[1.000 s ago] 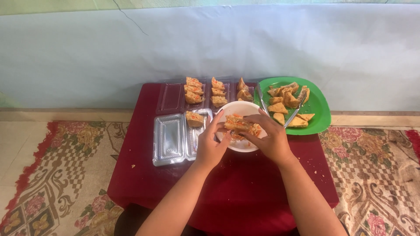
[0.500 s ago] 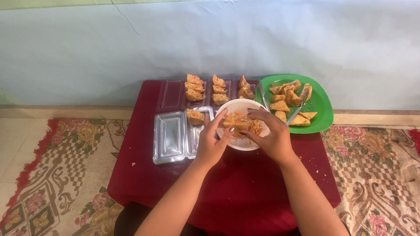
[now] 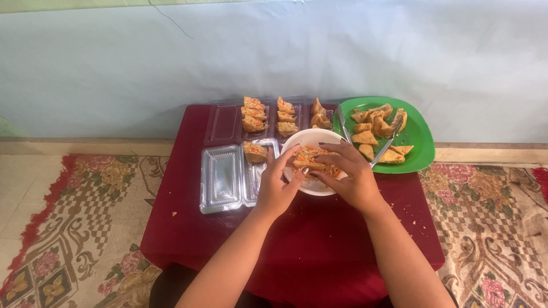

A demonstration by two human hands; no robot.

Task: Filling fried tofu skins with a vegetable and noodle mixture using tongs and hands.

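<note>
Change: both hands stay over the bowl, barely shifted; filled piece sits slightly lower between the fingers.
Tray: open clear plastic tray (image 3: 221,178) at left holds one filled piece.
Left hand (image 3: 278,185): fingertips pinch the stuffed tofu piece (image 3: 311,159).
Bowl: white bowl (image 3: 311,137) sits under the piece, mid-table.
Right hand (image 3: 349,178): fingers grip the same piece from the right.
Plate: green plate (image 3: 419,134) holds fried pieces and tongs (image 3: 387,146).

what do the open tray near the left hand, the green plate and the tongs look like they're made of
Open tray: thin clear plastic, glossy, with the red cloth showing through and moulded ridges catching light. Green plate: likely plastic or melamine, one even bright colour with a soft sheen. Tongs: probably metal, silvery-grey and reflective, though small in view.
</note>
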